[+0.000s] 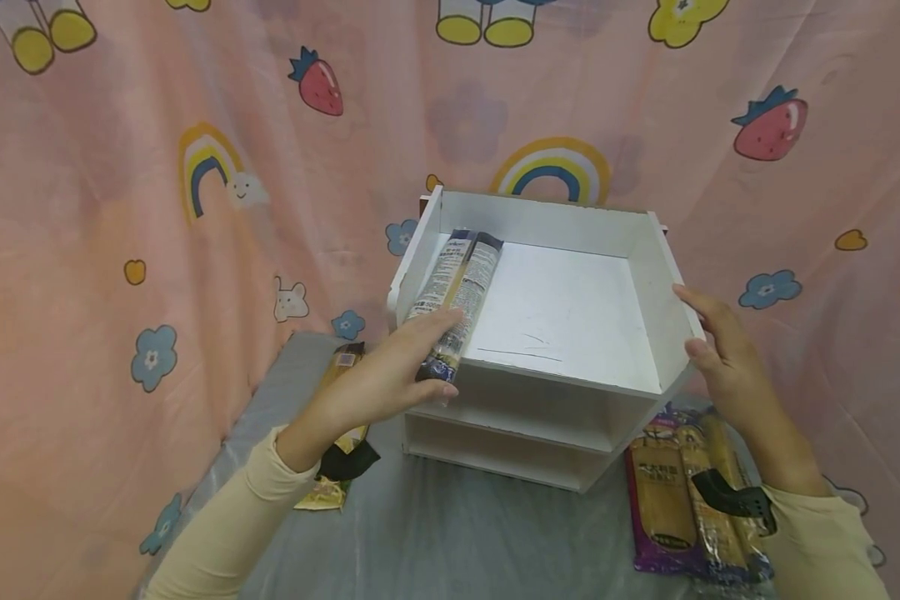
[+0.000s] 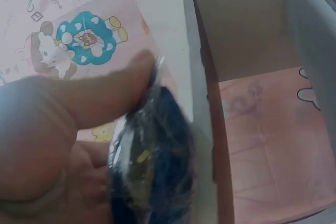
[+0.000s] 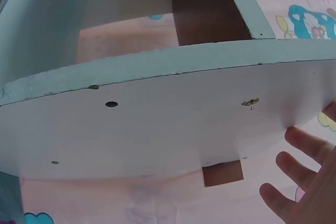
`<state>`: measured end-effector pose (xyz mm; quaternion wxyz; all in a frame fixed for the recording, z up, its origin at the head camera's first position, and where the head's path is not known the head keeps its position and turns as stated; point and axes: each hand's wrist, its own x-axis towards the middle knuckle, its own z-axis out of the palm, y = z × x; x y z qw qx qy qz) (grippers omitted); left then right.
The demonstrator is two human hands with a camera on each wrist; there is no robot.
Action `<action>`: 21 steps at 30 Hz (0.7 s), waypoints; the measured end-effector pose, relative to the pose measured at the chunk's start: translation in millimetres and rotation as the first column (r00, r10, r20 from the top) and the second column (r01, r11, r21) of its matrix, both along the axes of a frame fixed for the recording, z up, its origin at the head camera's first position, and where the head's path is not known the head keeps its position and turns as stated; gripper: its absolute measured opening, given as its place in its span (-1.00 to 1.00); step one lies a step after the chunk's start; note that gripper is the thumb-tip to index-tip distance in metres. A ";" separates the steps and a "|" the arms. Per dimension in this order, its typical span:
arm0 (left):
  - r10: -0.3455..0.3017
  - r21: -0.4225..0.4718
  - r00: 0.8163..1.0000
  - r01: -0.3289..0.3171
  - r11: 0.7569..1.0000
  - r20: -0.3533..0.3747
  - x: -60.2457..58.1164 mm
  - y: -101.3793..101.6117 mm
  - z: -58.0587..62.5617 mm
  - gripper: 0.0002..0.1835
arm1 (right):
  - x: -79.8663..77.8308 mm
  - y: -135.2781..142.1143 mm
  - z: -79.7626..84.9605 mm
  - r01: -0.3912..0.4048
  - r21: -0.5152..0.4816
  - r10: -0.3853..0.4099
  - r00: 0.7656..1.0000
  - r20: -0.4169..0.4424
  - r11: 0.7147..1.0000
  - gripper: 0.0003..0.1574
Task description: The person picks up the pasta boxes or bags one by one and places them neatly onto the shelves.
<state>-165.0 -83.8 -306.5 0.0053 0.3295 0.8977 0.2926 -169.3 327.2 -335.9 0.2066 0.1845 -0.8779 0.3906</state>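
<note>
A long clear pack of dried noodles (image 1: 461, 287) with dark blue ends lies along the left side of the white shelf unit's top tray (image 1: 570, 308). My left hand (image 1: 382, 367) holds the pack near its front end. In the left wrist view, the thumb (image 2: 113, 90) lies against the crinkled blue end of the noodle pack (image 2: 157, 156); other fingers are partly hidden. At the tray's right side, my right hand (image 1: 738, 367) touches the side panel (image 1: 663, 308). Its fingers (image 3: 299, 171) look extended at the outer face of that panel in the right wrist view.
More noodle packs (image 1: 663, 500) lie right of the unit, under my right forearm. Another yellow pack (image 1: 337, 367) lies to the left, partly behind my left arm. Lower shelves (image 1: 525, 408) open toward me. A grey cloth (image 1: 450, 533) covers the table; a pink patterned curtain (image 1: 390, 150) hangs behind.
</note>
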 end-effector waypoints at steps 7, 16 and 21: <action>0.111 0.082 0.994 -0.111 0.990 0.012 5.1 11.2 -7.0 -0.09 | 0.2 -0.2 -0.4 -0.015 0.001 0.015 1.000 -0.001 1.000 -0.23; 0.161 0.116 0.986 -0.164 0.980 0.033 5.3 15.6 -9.2 -0.09 | 0.4 -1.2 0.5 -0.017 0.015 0.017 1.000 -0.013 1.000 -0.24; 0.144 0.167 0.989 -0.150 0.975 0.045 2.8 12.3 -10.3 -0.11 | 0.3 0.0 -1.2 -0.025 0.008 0.025 1.000 -0.005 1.000 -0.24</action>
